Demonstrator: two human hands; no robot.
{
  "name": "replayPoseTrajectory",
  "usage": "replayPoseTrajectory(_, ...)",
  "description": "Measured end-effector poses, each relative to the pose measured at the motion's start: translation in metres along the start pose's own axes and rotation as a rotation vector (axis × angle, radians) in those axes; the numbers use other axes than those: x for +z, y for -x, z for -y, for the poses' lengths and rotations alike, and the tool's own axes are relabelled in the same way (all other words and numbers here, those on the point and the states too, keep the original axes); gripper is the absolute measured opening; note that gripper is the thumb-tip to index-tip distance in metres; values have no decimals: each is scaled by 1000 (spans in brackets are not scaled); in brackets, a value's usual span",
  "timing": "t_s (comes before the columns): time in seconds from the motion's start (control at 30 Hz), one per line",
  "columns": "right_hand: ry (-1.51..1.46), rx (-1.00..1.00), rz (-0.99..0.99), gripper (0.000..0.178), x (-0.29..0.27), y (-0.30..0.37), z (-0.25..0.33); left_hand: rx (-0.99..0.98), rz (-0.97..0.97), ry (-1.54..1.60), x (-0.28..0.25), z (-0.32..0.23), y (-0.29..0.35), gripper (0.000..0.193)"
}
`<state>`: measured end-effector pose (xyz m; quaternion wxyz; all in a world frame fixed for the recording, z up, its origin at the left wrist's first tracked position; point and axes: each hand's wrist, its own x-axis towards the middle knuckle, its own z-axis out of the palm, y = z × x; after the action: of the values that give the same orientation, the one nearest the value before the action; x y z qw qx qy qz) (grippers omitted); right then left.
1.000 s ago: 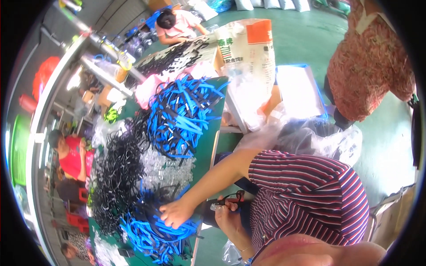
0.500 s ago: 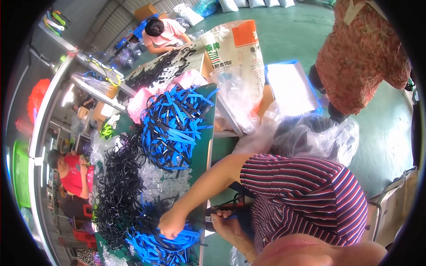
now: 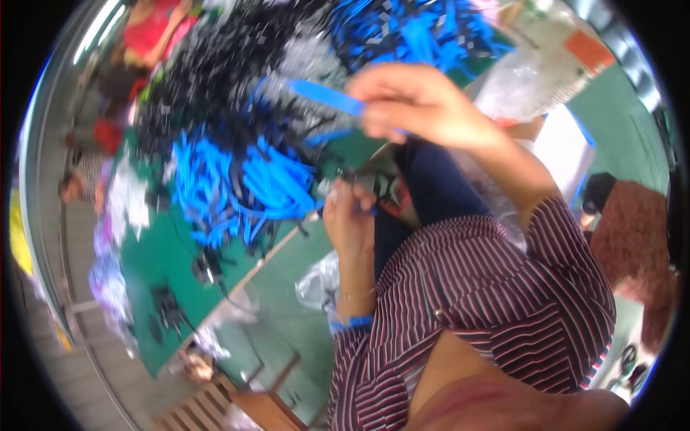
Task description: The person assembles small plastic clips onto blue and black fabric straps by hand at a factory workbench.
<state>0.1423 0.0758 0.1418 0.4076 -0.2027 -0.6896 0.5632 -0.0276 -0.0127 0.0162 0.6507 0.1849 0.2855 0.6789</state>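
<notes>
My right hand (image 3: 424, 108) is raised over the table's edge, its fingers pinched on a flat blue strap (image 3: 323, 95) that points left. Lower and closer to my body, my left hand (image 3: 350, 215) is closed; a bit of blue and something dark show at its fingers, too blurred to name. Beside it on the green table (image 3: 151, 251) lies a pile of blue and black straps (image 3: 277, 187). A second pile of blue straps (image 3: 424, 36) sits farther off. Between them are small clear plastic pieces (image 3: 309, 61), with a tangled heap of black straps (image 3: 208, 65) to the left.
A printed woven sack (image 3: 553, 57) and a blue-rimmed white tray (image 3: 564, 147) stand to the right, near a person in patterned clothes (image 3: 632, 244). A person in red (image 3: 154, 32) is across the table. A slatted wooden piece (image 3: 201, 409) lies at the lower left.
My right hand has left the near strap pile and risen up and right with a blue strap. My left hand stays closed near my body. The whole view has turned.
</notes>
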Motion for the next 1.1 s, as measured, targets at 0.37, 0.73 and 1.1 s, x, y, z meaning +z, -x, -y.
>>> replayPoseTrajectory(0.37,-189,486,-211,16,28,92,-64,165,-11,-294,27,23,3,13)
replayPoseTrajectory(0.73,-287,573,-338,13,22,110,-66,261,89,-740,24,58,16,20)
replayPoseTrajectory(1.1,-266,572,-469,11,32,111,-73,299,117,-819,18,62,15,22)
